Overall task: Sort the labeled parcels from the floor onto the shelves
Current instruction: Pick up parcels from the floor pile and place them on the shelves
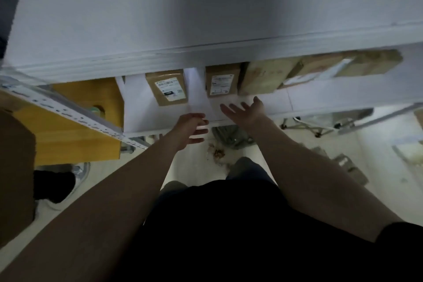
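On the white shelf point(320, 98) two labelled cardboard parcels lie apart, the left parcel point(167, 87) and the right parcel point(222, 81), with more brown boxes point(263, 78) packed to the right. Just near of them the right hand point(242, 110) hovers, fingers spread and empty. The left hand point(192, 130), fingers loosely curled and holding nothing, is at the shelf's near edge.

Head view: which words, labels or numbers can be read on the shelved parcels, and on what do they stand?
Nothing can be read.
Left brown cardboard parcel, white label: print too blurred.
Middle brown cardboard parcel, white label: too blurred.
Pale cardboard box, reddish marks: illegible.
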`<act>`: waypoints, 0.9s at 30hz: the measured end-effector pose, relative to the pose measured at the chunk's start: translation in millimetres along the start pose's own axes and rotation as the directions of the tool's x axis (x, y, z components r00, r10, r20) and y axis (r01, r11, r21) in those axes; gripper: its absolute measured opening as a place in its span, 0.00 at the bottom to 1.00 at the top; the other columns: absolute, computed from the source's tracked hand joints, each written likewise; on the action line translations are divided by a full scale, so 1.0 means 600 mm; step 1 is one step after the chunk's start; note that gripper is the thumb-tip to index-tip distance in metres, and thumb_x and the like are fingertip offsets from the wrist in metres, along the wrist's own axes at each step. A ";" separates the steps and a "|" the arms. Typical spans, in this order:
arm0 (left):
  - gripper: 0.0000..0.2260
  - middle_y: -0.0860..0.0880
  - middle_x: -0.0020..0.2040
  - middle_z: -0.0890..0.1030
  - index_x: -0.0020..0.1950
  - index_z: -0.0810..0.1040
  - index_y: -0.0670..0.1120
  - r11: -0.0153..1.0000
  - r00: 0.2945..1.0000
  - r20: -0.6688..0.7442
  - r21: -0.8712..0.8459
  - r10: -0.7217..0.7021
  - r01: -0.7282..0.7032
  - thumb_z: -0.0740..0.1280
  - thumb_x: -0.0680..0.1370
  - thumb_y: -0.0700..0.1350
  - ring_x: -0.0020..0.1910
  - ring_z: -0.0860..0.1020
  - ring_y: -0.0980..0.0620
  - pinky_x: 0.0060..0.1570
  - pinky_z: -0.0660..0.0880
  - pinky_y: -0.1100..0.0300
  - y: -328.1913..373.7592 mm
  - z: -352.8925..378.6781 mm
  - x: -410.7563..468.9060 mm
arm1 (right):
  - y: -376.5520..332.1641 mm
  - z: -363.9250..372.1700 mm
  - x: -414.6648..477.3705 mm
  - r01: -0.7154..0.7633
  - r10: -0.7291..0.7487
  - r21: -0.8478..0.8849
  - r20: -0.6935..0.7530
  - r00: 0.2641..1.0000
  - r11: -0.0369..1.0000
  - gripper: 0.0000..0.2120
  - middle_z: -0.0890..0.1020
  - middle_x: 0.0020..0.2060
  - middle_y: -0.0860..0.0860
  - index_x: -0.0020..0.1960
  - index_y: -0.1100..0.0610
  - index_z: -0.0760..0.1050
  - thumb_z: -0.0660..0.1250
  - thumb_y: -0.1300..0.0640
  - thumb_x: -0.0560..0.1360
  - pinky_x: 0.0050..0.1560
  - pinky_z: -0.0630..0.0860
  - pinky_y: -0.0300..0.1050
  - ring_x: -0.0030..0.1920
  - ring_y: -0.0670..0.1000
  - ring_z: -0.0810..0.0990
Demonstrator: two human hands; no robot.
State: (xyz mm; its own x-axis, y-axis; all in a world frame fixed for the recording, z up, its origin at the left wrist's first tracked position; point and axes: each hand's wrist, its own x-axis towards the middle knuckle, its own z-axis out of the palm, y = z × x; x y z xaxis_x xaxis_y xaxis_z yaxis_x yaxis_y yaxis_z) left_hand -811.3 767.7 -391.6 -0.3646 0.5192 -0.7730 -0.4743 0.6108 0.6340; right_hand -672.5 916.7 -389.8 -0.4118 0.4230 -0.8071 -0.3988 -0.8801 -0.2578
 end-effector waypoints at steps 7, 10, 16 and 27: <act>0.07 0.49 0.41 0.85 0.52 0.81 0.49 0.961 0.964 0.243 0.272 -0.109 0.040 0.64 0.82 0.41 0.45 0.82 0.46 0.47 0.79 0.52 0.016 0.167 -0.078 | -0.057 -0.208 -0.176 0.207 -0.141 0.259 -0.250 0.958 0.943 0.27 0.73 0.73 0.63 0.75 0.59 0.69 0.54 0.41 0.86 0.69 0.73 0.68 0.68 0.71 0.75; 0.08 0.49 0.50 0.84 0.59 0.78 0.49 0.934 0.938 0.313 0.356 -0.148 0.028 0.62 0.84 0.42 0.52 0.81 0.45 0.49 0.79 0.51 -0.005 0.270 -0.100 | -0.079 -0.337 -0.255 0.310 -0.181 0.338 -0.363 0.914 0.889 0.25 0.73 0.74 0.59 0.65 0.61 0.74 0.53 0.41 0.87 0.65 0.75 0.67 0.61 0.67 0.77; 0.09 0.49 0.52 0.81 0.60 0.77 0.49 0.845 0.883 0.385 0.534 -0.268 0.024 0.60 0.84 0.40 0.47 0.81 0.49 0.43 0.78 0.52 -0.135 0.536 -0.133 | -0.135 -0.628 -0.356 0.400 -0.144 0.389 -0.543 0.827 0.830 0.27 0.79 0.67 0.62 0.67 0.59 0.74 0.49 0.40 0.87 0.65 0.76 0.64 0.64 0.67 0.78; 0.08 0.48 0.52 0.83 0.52 0.78 0.51 0.601 0.842 0.257 0.794 -0.475 0.097 0.62 0.83 0.40 0.48 0.81 0.47 0.57 0.77 0.44 -0.408 0.934 -0.004 | -0.260 -1.061 -0.280 0.282 0.059 0.428 -0.629 0.776 0.859 0.20 0.86 0.56 0.59 0.55 0.60 0.77 0.60 0.42 0.85 0.50 0.84 0.61 0.56 0.65 0.85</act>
State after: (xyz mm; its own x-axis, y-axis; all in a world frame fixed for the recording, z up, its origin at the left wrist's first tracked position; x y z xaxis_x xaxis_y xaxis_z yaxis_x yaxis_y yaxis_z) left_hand -245.0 952.0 -532.1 0.1240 0.3005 -0.9457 0.3156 0.8916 0.3247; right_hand -19.5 845.5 -551.9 0.1721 0.1406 -0.9750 -0.8091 -0.5444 -0.2213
